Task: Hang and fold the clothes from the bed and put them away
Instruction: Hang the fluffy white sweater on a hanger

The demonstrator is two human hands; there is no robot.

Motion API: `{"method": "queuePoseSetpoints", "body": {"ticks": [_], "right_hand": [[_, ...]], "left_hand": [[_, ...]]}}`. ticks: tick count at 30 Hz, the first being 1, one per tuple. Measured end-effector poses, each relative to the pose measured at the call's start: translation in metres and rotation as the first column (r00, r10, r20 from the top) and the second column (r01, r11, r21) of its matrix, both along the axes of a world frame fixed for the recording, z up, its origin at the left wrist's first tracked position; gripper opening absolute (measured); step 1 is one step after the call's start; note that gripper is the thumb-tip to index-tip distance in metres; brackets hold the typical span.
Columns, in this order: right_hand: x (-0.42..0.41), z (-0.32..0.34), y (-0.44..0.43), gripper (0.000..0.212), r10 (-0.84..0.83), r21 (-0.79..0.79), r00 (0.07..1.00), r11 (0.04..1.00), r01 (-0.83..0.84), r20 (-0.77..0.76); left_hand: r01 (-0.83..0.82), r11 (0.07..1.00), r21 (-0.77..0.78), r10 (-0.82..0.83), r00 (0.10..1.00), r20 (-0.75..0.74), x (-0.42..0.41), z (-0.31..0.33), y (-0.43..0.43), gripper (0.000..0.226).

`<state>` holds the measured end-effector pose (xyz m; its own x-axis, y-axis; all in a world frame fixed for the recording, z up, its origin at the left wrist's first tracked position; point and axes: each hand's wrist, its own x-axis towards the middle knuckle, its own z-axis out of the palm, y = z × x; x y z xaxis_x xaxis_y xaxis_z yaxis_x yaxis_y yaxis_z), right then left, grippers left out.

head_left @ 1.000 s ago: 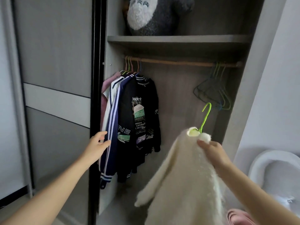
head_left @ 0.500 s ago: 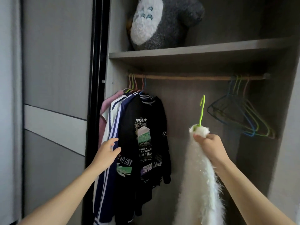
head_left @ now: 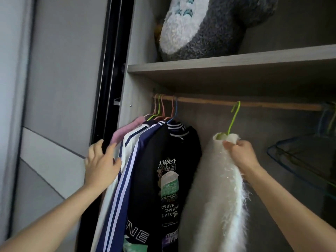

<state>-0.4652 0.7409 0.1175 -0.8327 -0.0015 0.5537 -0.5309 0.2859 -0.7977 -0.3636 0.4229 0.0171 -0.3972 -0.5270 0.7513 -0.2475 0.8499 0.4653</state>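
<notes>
A fluffy white sweater (head_left: 216,188) hangs from a green hanger (head_left: 234,117) in the open wardrobe. My right hand (head_left: 240,155) grips the sweater's collar just under the hanger's neck. The green hook is level with the wooden rail (head_left: 254,104); whether it rests on the rail is unclear. My left hand (head_left: 101,164), fingers spread, presses against the hanging clothes at the rail's left end: a pink top (head_left: 125,131), a white and navy striped jacket (head_left: 125,179) and a black printed jacket (head_left: 169,170).
Several bare wire hangers (head_left: 305,153) hang at the rail's right end. A shelf (head_left: 236,62) above the rail carries a grey and white plush toy (head_left: 209,24). The sliding wardrobe door (head_left: 60,88) stands at the left.
My right hand has lifted the sweater so the green hook is up at the rail. My left hand has moved up against the hanging clothes. The view has come closer.
</notes>
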Motion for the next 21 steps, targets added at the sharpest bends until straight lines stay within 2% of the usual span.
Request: {"method": "queuePoseSetpoints", "body": {"ticks": [4,7,10,12,14,16,18,21], "right_hand": [[-0.028,0.016,-0.031,0.014,-0.02,0.017,0.999,1.0,0.02,-0.043],[-0.05,0.033,-0.06,0.018,-0.077,0.079,0.995,0.993,0.082,-0.065],[-0.067,0.054,-0.086,0.018,-0.144,0.159,0.985,0.975,0.158,-0.094],[-0.08,0.067,-0.108,0.022,-0.168,0.202,0.98,0.961,0.187,-0.109],[-0.091,0.077,-0.124,0.021,-0.198,0.233,0.974,0.948,0.219,-0.113],[-0.105,0.084,-0.143,0.025,-0.216,0.277,0.968,0.929,0.243,-0.125],[-0.115,0.088,-0.155,0.03,-0.234,0.317,0.964,0.911,0.262,-0.124],[-0.131,0.097,-0.168,0.021,-0.244,0.34,0.966,0.904,0.258,-0.085]], "left_hand": [[-0.076,0.983,-0.167,0.078,0.997,0.006,-0.026,0.033,-0.033,0.071],[-0.132,0.965,-0.225,0.133,0.991,-0.011,-0.047,0.064,-0.063,0.085],[-0.144,0.961,-0.235,0.173,0.979,0.11,-0.069,0.08,-0.078,0.096],[-0.147,0.963,-0.226,0.181,0.973,0.14,-0.083,0.077,-0.093,0.099],[-0.172,0.939,-0.297,0.225,0.962,0.154,-0.09,0.07,-0.101,0.1],[-0.188,0.902,-0.388,0.229,0.971,0.061,-0.097,0.063,-0.114,0.097],[-0.229,0.844,-0.485,0.206,0.973,-0.101,-0.102,0.057,-0.121,0.089],[-0.308,0.782,-0.542,0.231,0.951,-0.206,-0.113,0.053,-0.13,0.081]]}}
